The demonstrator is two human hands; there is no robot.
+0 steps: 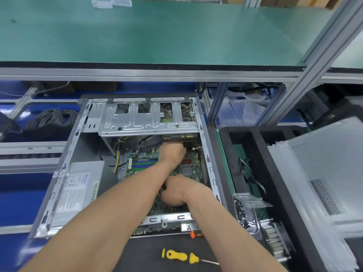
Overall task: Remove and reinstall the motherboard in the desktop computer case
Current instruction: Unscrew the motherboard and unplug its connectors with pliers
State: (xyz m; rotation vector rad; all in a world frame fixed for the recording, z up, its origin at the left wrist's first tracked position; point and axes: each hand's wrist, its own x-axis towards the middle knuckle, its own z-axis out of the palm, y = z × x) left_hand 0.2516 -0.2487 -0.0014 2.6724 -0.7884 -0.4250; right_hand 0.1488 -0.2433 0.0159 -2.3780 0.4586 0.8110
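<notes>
Case point(86, 138) lies open on its side at frame centre, on the dark table point(149, 252) surface. Motherboard point(143, 163) sits inside it, flat against the case floor, in the right half of the bay; green PCB and blue/green RAM slots visible.

Left hand point(172, 152) reaches deep to the board's 12 o'clock edge, just under the drive cage point(145, 116). Fingers are curled down into a fist shape, tips hidden (cannot tell what, if anything, it has hold of).

Right hand point(176, 191) is on the board's 5 o'clock area, fingers curled tight around something dark at its left side; the object is mostly covered, so cannot tell what it is.

Power supply point(78, 191) sits in the case at 8 o'clock, label up, with a yellow/black cable bundle point(117, 152) running toward the board's 10 o'clock corner.

Outside the case: yellow-handled screwdriver point(182, 257) on the table at 6 o'clock, an orange-tipped tool point(194, 234) just beside the case's near edge, and a clear tray of black screws point(242, 214) at 4 o'clock. Coiled cables point(51, 118) at 9 o'clock. Green shelf point(157, 30) at 12 o'clock.
</notes>
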